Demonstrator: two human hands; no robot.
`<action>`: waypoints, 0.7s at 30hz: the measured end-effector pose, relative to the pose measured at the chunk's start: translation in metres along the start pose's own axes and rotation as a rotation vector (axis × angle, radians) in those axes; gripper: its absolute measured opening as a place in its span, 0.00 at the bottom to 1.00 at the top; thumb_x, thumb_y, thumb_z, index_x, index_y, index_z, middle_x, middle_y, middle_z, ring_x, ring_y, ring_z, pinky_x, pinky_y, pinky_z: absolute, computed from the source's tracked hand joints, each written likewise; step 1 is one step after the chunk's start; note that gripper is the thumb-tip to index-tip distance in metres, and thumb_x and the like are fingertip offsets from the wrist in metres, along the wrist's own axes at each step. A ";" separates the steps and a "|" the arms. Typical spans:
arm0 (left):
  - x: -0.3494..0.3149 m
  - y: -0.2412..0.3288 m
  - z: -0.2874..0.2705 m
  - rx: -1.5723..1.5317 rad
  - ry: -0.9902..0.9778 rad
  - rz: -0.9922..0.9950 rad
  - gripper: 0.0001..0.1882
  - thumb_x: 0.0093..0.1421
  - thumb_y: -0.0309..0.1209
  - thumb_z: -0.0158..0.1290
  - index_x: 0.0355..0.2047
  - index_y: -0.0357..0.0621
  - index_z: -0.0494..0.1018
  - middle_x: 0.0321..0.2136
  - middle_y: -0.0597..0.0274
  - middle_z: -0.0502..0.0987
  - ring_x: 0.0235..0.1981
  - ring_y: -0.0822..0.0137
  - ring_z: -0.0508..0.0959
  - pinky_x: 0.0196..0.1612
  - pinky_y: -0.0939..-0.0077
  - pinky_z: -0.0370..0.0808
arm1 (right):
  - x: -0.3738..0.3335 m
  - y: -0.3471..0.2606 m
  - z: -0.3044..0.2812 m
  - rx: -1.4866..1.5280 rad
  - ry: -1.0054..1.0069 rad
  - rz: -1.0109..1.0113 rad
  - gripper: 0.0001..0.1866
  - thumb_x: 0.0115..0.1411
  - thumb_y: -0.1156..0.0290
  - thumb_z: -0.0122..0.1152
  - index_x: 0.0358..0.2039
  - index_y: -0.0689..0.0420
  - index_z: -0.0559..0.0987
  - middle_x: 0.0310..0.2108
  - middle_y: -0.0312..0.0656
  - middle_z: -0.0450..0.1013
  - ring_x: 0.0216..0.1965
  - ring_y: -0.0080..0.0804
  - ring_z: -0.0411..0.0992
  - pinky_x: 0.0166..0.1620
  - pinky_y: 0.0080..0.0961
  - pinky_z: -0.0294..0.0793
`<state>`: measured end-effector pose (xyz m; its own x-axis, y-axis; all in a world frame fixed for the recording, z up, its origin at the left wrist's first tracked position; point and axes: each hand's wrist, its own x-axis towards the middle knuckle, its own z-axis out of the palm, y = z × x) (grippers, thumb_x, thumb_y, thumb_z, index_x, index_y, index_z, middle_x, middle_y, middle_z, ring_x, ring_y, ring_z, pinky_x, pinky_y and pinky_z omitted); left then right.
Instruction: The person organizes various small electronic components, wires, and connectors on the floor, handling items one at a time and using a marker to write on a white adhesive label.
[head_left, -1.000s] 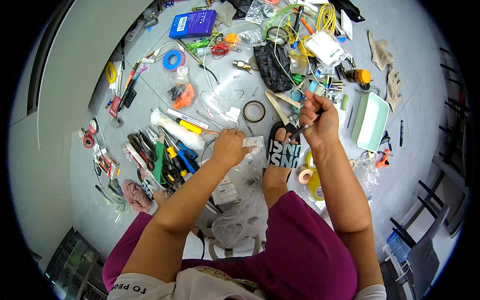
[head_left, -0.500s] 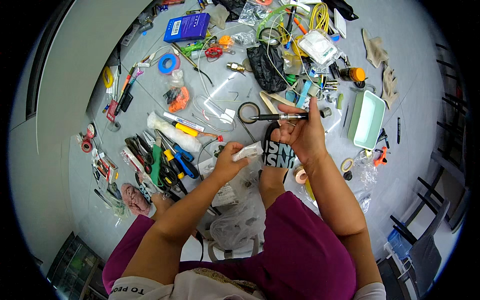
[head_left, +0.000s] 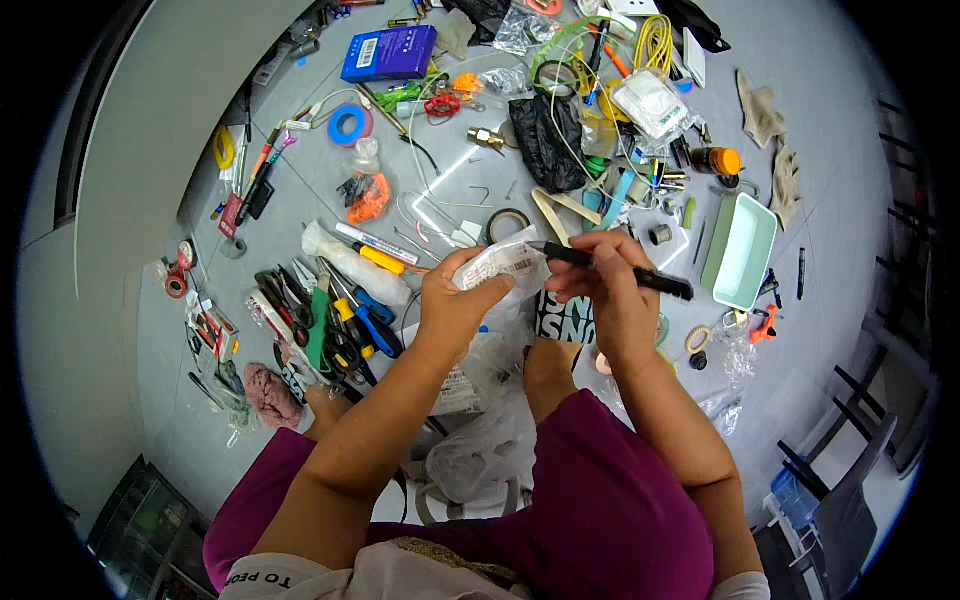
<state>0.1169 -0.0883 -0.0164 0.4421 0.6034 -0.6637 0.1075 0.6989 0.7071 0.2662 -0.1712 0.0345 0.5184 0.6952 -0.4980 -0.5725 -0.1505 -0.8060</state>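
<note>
Pen lies grasped in your right grip, its tip beside the barcode label. Your left grip pinches that label.

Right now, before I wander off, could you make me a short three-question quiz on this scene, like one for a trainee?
1. Open question: what does the right hand hold?
2. True or false: the left hand is empty.
3. Fill in the blank: in the picture, the pale green tray lies to the ____ of the right hand.

Key:
1. A black pen.
2. False; it grips a white label with a barcode.
3. Right.
</note>
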 end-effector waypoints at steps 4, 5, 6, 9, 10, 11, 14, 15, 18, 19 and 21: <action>-0.008 0.017 0.015 0.069 -0.054 0.105 0.18 0.47 0.18 0.58 0.40 0.33 0.70 0.33 0.58 0.76 0.33 0.73 0.76 0.38 0.80 0.74 | -0.008 -0.002 0.011 -0.345 -0.037 -0.218 0.06 0.54 0.74 0.59 0.30 0.61 0.73 0.26 0.39 0.74 0.26 0.17 0.71 0.29 0.13 0.69; -0.009 0.019 0.017 0.076 -0.068 0.114 0.18 0.47 0.17 0.58 0.40 0.33 0.71 0.34 0.58 0.76 0.33 0.73 0.76 0.38 0.80 0.74 | -0.007 -0.002 0.015 -0.325 0.034 -0.187 0.08 0.50 0.75 0.64 0.25 0.59 0.72 0.22 0.34 0.72 0.23 0.13 0.68 0.27 0.12 0.66; -0.010 0.020 0.019 0.069 -0.071 0.106 0.17 0.47 0.18 0.58 0.40 0.33 0.71 0.34 0.58 0.76 0.33 0.73 0.76 0.38 0.80 0.74 | -0.002 0.005 0.012 -0.444 0.090 -0.272 0.09 0.51 0.74 0.64 0.24 0.59 0.71 0.19 0.32 0.71 0.21 0.13 0.67 0.25 0.12 0.66; -0.010 0.021 0.024 0.049 -0.095 0.110 0.17 0.48 0.18 0.58 0.40 0.32 0.71 0.34 0.59 0.76 0.33 0.73 0.76 0.38 0.80 0.73 | -0.005 0.009 0.010 -0.511 0.124 -0.333 0.10 0.50 0.71 0.65 0.22 0.58 0.71 0.18 0.34 0.71 0.20 0.13 0.66 0.24 0.13 0.65; -0.010 0.020 0.024 0.045 -0.094 0.109 0.17 0.48 0.18 0.58 0.40 0.32 0.71 0.34 0.59 0.76 0.33 0.73 0.76 0.38 0.80 0.74 | -0.006 0.010 0.008 -0.564 0.120 -0.360 0.10 0.50 0.71 0.65 0.22 0.58 0.72 0.18 0.34 0.71 0.19 0.13 0.66 0.24 0.13 0.65; -0.010 0.020 0.025 0.041 -0.093 0.108 0.17 0.48 0.18 0.57 0.41 0.32 0.71 0.34 0.59 0.76 0.33 0.72 0.76 0.38 0.80 0.74 | -0.006 0.010 0.007 -0.617 0.115 -0.386 0.10 0.50 0.70 0.65 0.21 0.58 0.72 0.18 0.34 0.71 0.19 0.13 0.65 0.23 0.13 0.65; -0.014 0.025 0.030 0.058 -0.082 0.113 0.17 0.49 0.18 0.57 0.41 0.31 0.70 0.35 0.58 0.76 0.34 0.72 0.76 0.38 0.80 0.74 | -0.006 0.009 0.008 -0.659 0.106 -0.450 0.10 0.49 0.70 0.66 0.21 0.58 0.73 0.17 0.36 0.71 0.18 0.14 0.65 0.23 0.14 0.66; -0.015 0.025 0.031 0.057 -0.083 0.107 0.17 0.49 0.18 0.57 0.41 0.31 0.70 0.35 0.58 0.76 0.34 0.72 0.76 0.38 0.81 0.74 | -0.005 0.009 0.007 -0.716 0.122 -0.503 0.09 0.49 0.71 0.66 0.22 0.58 0.73 0.17 0.37 0.71 0.18 0.16 0.66 0.23 0.15 0.66; -0.013 0.017 0.029 0.025 -0.087 0.143 0.17 0.49 0.19 0.57 0.41 0.31 0.70 0.35 0.58 0.75 0.34 0.72 0.76 0.37 0.81 0.74 | -0.004 0.007 0.007 -0.740 0.129 -0.523 0.09 0.49 0.71 0.66 0.22 0.58 0.73 0.17 0.39 0.71 0.18 0.18 0.68 0.23 0.16 0.67; -0.012 0.014 0.027 0.040 -0.084 0.155 0.17 0.50 0.19 0.57 0.41 0.31 0.70 0.35 0.57 0.75 0.34 0.72 0.76 0.37 0.81 0.74 | -0.006 0.006 0.008 -0.730 0.096 -0.524 0.09 0.49 0.71 0.66 0.21 0.58 0.73 0.17 0.40 0.71 0.18 0.20 0.68 0.24 0.17 0.67; -0.013 0.015 0.028 0.101 -0.068 0.150 0.16 0.50 0.19 0.56 0.41 0.32 0.70 0.35 0.58 0.76 0.34 0.73 0.76 0.36 0.81 0.74 | -0.008 0.004 0.009 -0.754 0.096 -0.474 0.09 0.48 0.71 0.65 0.21 0.59 0.73 0.16 0.40 0.71 0.17 0.22 0.69 0.23 0.18 0.67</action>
<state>0.1377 -0.0964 0.0104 0.5189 0.6682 -0.5332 0.1235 0.5586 0.8202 0.2538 -0.1708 0.0378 0.6649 0.7448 -0.0562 0.2674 -0.3076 -0.9132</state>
